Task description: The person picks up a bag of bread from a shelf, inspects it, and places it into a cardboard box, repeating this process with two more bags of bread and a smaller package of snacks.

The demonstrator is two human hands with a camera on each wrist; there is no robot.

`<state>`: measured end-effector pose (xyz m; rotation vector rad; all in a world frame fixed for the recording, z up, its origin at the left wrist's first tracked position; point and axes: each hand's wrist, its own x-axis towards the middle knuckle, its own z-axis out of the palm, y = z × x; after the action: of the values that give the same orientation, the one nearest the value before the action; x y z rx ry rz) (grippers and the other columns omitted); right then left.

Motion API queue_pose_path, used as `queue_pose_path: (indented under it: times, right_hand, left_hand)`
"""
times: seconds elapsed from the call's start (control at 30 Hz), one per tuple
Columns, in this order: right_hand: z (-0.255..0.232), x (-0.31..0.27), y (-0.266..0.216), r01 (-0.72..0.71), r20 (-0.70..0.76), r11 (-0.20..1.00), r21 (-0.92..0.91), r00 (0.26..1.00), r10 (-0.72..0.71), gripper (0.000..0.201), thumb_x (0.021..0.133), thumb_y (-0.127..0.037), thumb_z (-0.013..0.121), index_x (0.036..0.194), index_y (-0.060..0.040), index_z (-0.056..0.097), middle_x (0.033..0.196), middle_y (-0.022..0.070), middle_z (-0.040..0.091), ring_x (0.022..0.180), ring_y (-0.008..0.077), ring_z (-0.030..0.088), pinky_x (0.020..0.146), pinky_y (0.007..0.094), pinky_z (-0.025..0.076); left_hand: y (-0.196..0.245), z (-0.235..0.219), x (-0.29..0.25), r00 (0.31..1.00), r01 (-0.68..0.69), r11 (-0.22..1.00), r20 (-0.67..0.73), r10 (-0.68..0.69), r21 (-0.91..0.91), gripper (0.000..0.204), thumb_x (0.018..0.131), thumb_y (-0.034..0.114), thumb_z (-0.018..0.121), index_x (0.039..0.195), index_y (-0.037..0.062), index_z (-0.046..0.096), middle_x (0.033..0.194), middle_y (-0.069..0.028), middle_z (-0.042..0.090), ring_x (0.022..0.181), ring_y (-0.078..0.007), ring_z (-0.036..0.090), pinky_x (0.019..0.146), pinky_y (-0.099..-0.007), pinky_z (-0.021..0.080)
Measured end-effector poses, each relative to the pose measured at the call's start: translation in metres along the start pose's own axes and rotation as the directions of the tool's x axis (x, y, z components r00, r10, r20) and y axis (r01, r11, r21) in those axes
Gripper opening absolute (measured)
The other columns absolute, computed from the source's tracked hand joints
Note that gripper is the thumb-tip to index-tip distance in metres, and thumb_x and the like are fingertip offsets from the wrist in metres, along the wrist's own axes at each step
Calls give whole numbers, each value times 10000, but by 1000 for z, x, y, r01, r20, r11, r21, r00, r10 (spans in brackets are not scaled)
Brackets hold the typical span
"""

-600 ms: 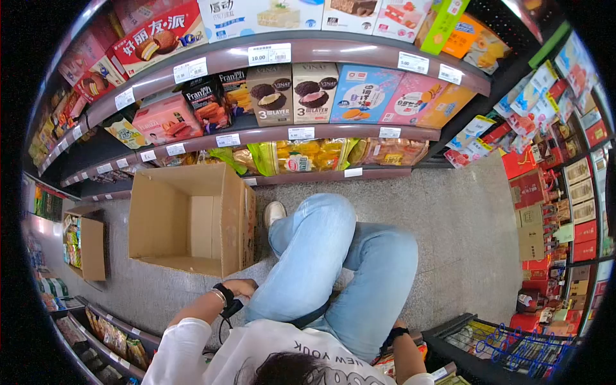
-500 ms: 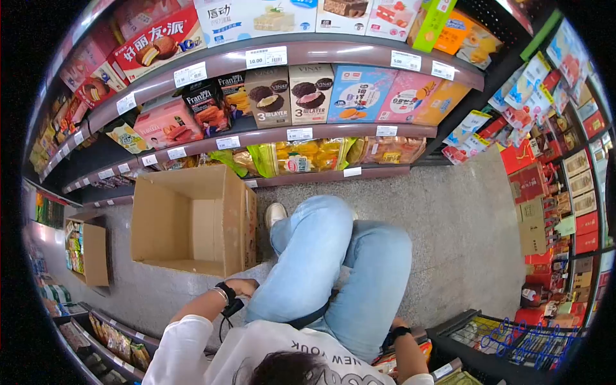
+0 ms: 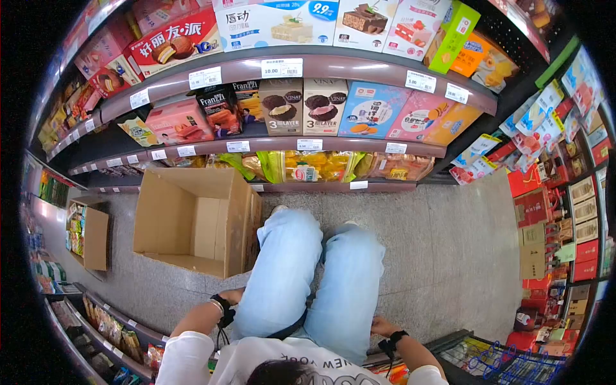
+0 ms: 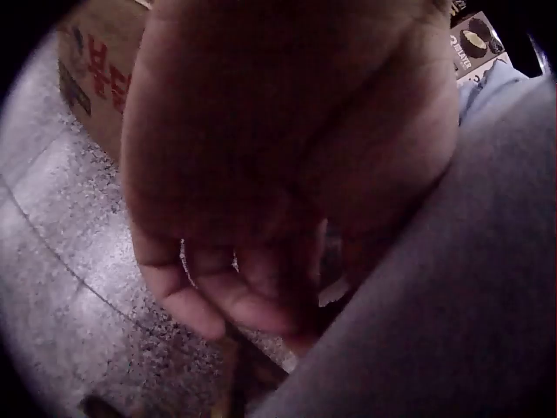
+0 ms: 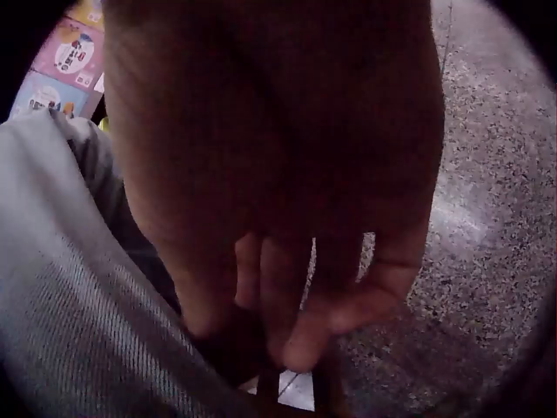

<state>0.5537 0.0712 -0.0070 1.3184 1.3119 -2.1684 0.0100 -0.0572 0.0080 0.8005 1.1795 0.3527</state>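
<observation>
Shop interior. Boxed snacks (image 3: 178,45) line the shelves (image 3: 359,64); price tags (image 3: 282,68) run along the shelf front edges. Bagged goods (image 3: 314,167) fill the lowest shelf; hanging packets (image 3: 542,106) at the right.

The jeans (image 3: 282,269) at lower centre are pale blue, below them a white T-shirt (image 3: 256,356) with dark lettering. Left of centre, the cardboard box (image 3: 240,224) is plain tan-brown inside; in the left wrist view its outside bears red characters. The floor (image 3: 443,244) is speckled grey. Across the top, brownish-maroon shelf edges (image 3: 359,62) carry white price tags (image 3: 282,67). The Orion pie box (image 3: 176,42) at upper left is red with white characters; at upper right stands a bright green carton (image 3: 457,42).
</observation>
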Motion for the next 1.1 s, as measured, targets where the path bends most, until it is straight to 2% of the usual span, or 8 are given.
queue_pose_path:
  times: [0.3, 0.33, 0.43, 0.47, 0.53, 0.73, 0.93, 1.1]
  right_hand:
    - [-4, -2, 19, 18, -122, 958, -285, 991, -55, 424, 775, -361, 679, 1021, -18, 652, 883, 107, 671, 796, 194, 620, 749, 335, 501]
    - [2, -11, 3, -159, -102, 980, -120, 984, 147, 439, 815, -319, 596, 1159, -46, 585, 1079, 112, 620, 932, 199, 567, 813, 331, 448]
    - [21, -33, -58, -87, -107, 994, -67, 991, 80, 437, 813, -358, 590, 1123, -50, 597, 910, 89, 634, 738, 174, 545, 647, 314, 440]
    - [8, -18, -23, -386, -176, 886, -259, 920, 349, 388, 808, -376, 591, 1031, -60, 614, 726, 37, 590, 585, 132, 462, 508, 292, 360]
    - [10, -4, 12, -198, -116, 968, 152, 970, 216, 264, 804, -314, 607, 897, -67, 618, 571, 13, 502, 465, 102, 366, 427, 292, 288]
    - [-9, 1, -111, -139, 2, 990, -11, 990, 139, 190, 796, -243, 615, 799, -53, 617, 525, 24, 479, 410, 116, 342, 404, 310, 272]
    - [-55, 39, -104, -34, -45, 984, -174, 999, 27, 545, 788, -322, 649, 1220, -17, 513, 1097, 139, 600, 977, 202, 566, 818, 340, 466]
    - [-86, 74, -68, 82, -91, 960, -268, 990, -110, 475, 767, -317, 657, 1114, 3, 603, 1067, 123, 631, 933, 208, 582, 812, 349, 458]
  left_hand:
    - [-16, 3, 3, 998, 62, 998, -25, -62, -15, 489, 780, 242, 644, 1198, 3, 561, 1227, -145, 556, 1103, -243, 525, 952, -358, 398]
    - [-14, 4, 1, 998, 64, 998, -22, -65, -26, 488, 781, 242, 643, 1198, 3, 561, 1225, -145, 557, 1101, -242, 526, 951, -358, 399]
    - [-9, -1, -5, 997, 70, 996, -37, -72, -51, 484, 784, 243, 638, 1198, 4, 561, 1220, -143, 561, 1095, -240, 529, 948, -356, 401]
    - [-9, -3, -8, 996, 71, 995, -42, -74, -64, 483, 785, 243, 637, 1198, 4, 561, 1219, -142, 562, 1093, -240, 530, 947, -356, 402]
    - [-6, -7, -11, 995, 77, 993, -53, -81, -86, 480, 788, 244, 634, 1198, 5, 561, 1215, -140, 564, 1089, -238, 532, 945, -355, 403]
    - [2, -16, -20, 991, 106, 985, -69, -116, -140, 473, 794, 245, 625, 1199, 7, 561, 1205, -136, 571, 1076, -235, 539, 939, -353, 408]
    - [-8, 3, -26, 991, 71, 984, -100, -88, -161, 466, 801, 246, 617, 1199, 9, 561, 1195, -131, 577, 1064, -232, 545, 933, -351, 413]
    - [-18, 30, -34, 984, 0, 984, -174, -32, -179, 461, 807, 247, 609, 1199, 11, 561, 1186, -128, 583, 1053, -229, 551, 928, -349, 416]
